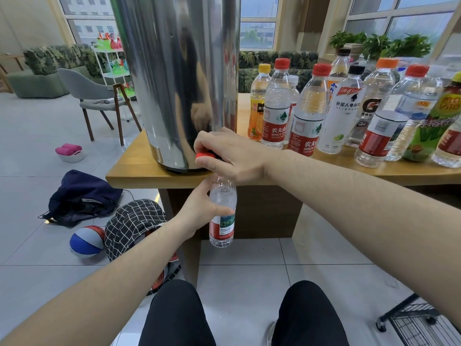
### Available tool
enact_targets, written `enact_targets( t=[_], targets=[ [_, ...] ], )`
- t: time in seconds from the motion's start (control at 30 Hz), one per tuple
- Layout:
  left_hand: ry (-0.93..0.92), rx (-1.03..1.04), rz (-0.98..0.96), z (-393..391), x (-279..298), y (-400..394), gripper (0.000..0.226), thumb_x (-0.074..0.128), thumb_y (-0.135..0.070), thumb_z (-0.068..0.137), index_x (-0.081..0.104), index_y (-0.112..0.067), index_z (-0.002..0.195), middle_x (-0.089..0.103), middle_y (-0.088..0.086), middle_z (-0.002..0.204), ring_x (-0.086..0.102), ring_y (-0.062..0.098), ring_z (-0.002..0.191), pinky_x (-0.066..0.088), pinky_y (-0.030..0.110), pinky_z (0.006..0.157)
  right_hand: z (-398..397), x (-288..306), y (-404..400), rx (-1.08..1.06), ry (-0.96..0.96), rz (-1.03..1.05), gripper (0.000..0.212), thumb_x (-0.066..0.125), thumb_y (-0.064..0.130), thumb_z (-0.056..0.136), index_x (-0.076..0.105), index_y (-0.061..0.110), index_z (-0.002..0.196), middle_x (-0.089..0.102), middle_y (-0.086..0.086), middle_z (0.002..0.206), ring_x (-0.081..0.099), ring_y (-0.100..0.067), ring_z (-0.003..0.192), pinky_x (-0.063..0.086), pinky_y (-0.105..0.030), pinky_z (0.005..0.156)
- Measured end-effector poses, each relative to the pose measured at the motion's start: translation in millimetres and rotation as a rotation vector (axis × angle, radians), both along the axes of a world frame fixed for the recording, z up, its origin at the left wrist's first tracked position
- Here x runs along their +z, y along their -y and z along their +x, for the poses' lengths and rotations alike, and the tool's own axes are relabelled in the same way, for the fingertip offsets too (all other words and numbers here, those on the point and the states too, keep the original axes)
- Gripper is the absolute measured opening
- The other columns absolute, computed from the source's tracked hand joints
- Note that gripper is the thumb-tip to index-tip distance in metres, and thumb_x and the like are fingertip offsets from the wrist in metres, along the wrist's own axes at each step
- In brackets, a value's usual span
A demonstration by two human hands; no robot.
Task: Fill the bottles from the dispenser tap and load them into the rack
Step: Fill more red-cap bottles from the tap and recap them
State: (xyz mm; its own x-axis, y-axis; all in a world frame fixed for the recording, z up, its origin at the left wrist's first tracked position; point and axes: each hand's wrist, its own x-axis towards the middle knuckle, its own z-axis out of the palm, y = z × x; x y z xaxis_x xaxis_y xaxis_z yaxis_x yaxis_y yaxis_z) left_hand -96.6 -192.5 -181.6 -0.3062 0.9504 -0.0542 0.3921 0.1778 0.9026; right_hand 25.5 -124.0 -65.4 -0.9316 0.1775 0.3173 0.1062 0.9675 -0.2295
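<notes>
- While our left hand [199, 216] grips the clear water bottle [222, 216] under the tap, our right hand [229, 156] pinches its red cap [205, 156].
- Capped bottles [309, 108] wait at two o'clock; the wire rack [421, 323], five o'clock, shows no bottles in its visible corner.

On the tiled floor [30, 196] lie a dark drawstring bag [82, 196], a blue, white and red ball [86, 242], a checked bag [134, 226] and a white basket [71, 154]; a grey chair [97, 96] stands behind.

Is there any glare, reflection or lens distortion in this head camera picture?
Head view: the steel dispenser mirrors the right hand and window light as streaks; wide-angle bending tilts the edge bottles; the held bottle stays sharp.
</notes>
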Motion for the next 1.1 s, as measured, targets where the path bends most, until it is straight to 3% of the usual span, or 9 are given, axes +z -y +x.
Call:
enact_targets(
  t=[0.43, 0.63, 0.9, 1.1],
  targets=[
    [0.008, 0.004, 0.003, -0.3, 0.1, 0.4, 0.087, 0.086, -0.012, 0.076, 0.037, -0.030, 0.146, 0.048, -0.002, 0.148, 0.046, 0.025, 0.136, 0.047, 0.041, 0.099, 0.6, 0.4, -1.0, 0.018, -0.014, 0.002, 0.029, 0.041, 0.038, 0.102, 0.050, 0.013, 0.113, 0.058, -0.003, 0.101, 0.046, -0.012, 0.089, 0.020, 0.004, 0.078],
    [0.012, 0.011, -0.007, 1.0, 0.3, -0.1, 0.087, 0.086, -0.013, 0.076, 0.037, -0.030, 0.146, 0.048, -0.001, 0.148, 0.047, 0.027, 0.135, 0.047, 0.048, 0.104, 0.2, 1.1, -3.2, 0.023, -0.027, -0.053, 0.025, 0.042, 0.032, 0.104, 0.051, 0.009, 0.111, 0.057, -0.003, 0.099, 0.044, -0.006, 0.083, 0.021, 0.005, 0.077],
    [0.043, 0.006, -0.006, 1.3, 0.4, -0.1, 0.085, 0.085, -0.009, 0.075, 0.040, -0.028, 0.144, 0.052, -0.001, 0.144, 0.050, 0.025, 0.133, 0.048, 0.044, 0.101, -7.4, -1.2, -7.6, 0.044, -0.051, -0.056, 0.019, 0.036, 0.038, 0.101, 0.045, 0.021, 0.103, 0.053, 0.005, 0.091, 0.046, 0.001, 0.077, 0.031, -0.007, 0.075],
    [0.043, 0.008, -0.004, 1.2, -0.2, -0.1, 0.085, 0.085, -0.009, 0.075, 0.039, -0.028, 0.144, 0.052, 0.000, 0.145, 0.050, 0.026, 0.132, 0.047, 0.046, 0.103, -9.1, -0.2, -10.2, 0.056, -0.053, -0.077, 0.023, 0.036, 0.038, 0.101, 0.046, 0.018, 0.104, 0.056, 0.000, 0.090, 0.048, -0.004, 0.075, 0.035, -0.008, 0.070]
  ],
)
